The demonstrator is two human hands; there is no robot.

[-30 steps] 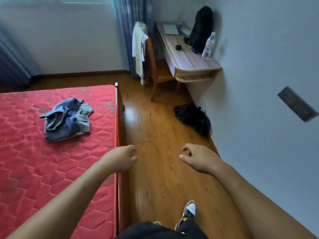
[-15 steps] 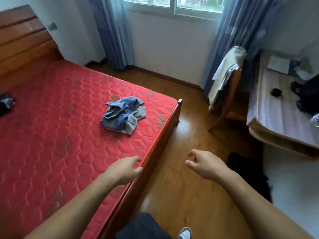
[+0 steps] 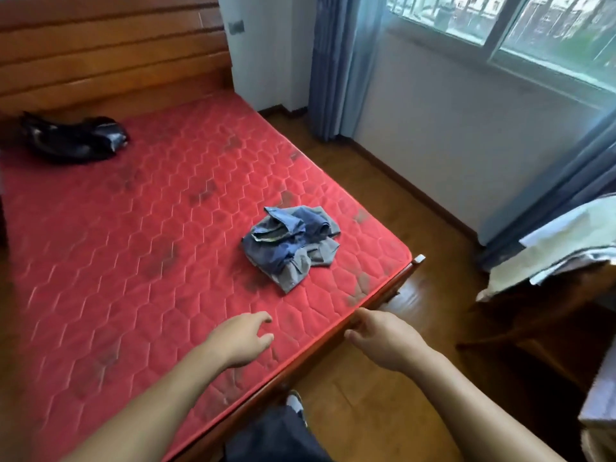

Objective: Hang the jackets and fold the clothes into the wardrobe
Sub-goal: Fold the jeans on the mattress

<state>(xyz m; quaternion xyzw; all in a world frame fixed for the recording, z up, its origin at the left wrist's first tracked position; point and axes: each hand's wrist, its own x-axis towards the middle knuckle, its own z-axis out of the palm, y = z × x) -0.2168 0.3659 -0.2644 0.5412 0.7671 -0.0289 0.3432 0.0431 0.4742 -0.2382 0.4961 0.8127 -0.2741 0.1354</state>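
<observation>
A crumpled blue and grey garment (image 3: 290, 245) lies on the red mattress (image 3: 133, 261) near its foot corner. A dark garment (image 3: 73, 136) is bunched up by the wooden headboard at the far left. My left hand (image 3: 241, 338) hovers over the mattress near its edge, fingers loosely curled and holding nothing. My right hand (image 3: 383, 338) hangs over the bed's wooden side rail, also loosely curled and empty. Both hands are a short way in front of the blue garment and apart from it. No wardrobe is in view.
A wooden chair (image 3: 533, 311) draped with a pale cloth (image 3: 566, 241) stands at the right. Blue curtains (image 3: 336, 61) hang beside the window. Wooden floor (image 3: 416, 228) runs between the bed and the wall. My shoe (image 3: 295, 403) shows by the bed rail.
The view has swung left from the desk and floor onto the bed. The blue garment is now nearer and the dark garment by the headboard has come into sight. Both hands stay empty.
</observation>
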